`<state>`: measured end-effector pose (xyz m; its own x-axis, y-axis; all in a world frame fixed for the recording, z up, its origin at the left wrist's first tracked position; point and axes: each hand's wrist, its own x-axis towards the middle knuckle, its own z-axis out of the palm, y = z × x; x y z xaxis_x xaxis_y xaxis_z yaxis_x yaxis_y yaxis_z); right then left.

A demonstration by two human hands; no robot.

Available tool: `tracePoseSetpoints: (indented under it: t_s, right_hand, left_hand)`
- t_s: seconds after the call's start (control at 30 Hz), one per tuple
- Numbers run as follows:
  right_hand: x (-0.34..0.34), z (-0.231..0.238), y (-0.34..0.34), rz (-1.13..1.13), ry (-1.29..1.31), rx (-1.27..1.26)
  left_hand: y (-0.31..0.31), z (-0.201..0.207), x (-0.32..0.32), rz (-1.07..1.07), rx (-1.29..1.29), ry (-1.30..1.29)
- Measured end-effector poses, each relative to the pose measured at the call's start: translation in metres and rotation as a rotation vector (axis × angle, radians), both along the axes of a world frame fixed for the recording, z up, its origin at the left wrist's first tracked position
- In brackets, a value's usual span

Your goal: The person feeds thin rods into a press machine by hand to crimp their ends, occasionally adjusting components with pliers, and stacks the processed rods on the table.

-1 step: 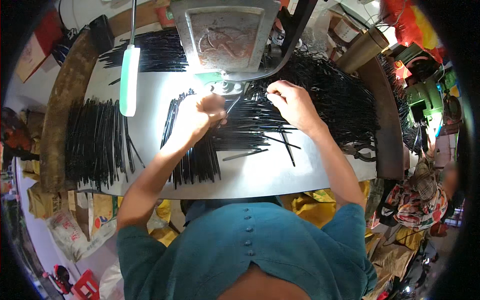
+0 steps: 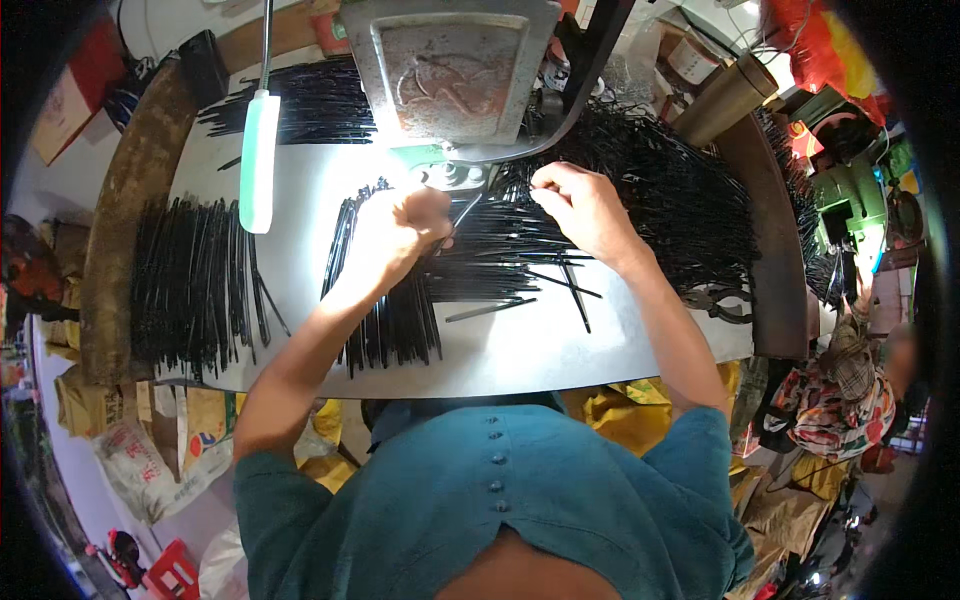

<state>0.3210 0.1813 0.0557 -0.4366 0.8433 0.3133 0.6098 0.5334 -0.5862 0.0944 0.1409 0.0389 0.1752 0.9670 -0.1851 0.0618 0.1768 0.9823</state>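
My left hand (image 2: 392,232) is closed in front of the metal machine (image 2: 455,75), in bright light. Its fingers are blurred, and what they hold is hidden. Under that hand and wrist lies a bundle of thin black strips (image 2: 392,330), roughly lined up lengthwise. My right hand (image 2: 590,212) is closed in a pinch, its thumb against the forefinger; I cannot make out what is between them. Between the two hands, more black strips (image 2: 480,270) lie crosswise. A slim metal rod (image 2: 466,208) slants down from the machine beside my left fingers.
A green-and-white lamp (image 2: 258,165) hangs at the left above the metal tabletop (image 2: 300,300). Black strips (image 2: 190,290) lie at the left, with a tangled heap (image 2: 690,190) at the right. Pliers (image 2: 720,303) rest by the right edge. A person (image 2: 845,390) is at the far right.
My left fingers have shifted slightly at the machine. My right hand has edged a little to the left, its pinch unchanged. The strips lie as before.
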Motion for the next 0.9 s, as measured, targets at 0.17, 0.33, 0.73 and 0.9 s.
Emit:
tracePoseSetpoints:
  t_s: [0.17,0.33,0.73,0.9]
  right_hand:
    - [-0.009,0.015,-0.007,0.05,0.256,-0.405]
    - [-0.019,0.017,-0.009,0.059,0.381,-0.739]
    - [-0.048,-0.022,0.0,0.0,1.281,-0.75]
    - [-0.057,-0.021,-0.006,0.026,1.36,-0.68]
  left_hand:
    - [0.002,-0.002,-0.002,-0.037,0.262,0.277]
    - [-0.001,0.003,0.001,-0.021,0.333,0.44]
    - [0.002,-0.001,-0.005,0.172,0.417,0.484]
    - [0.007,-0.004,0.0,0.236,0.512,0.441]
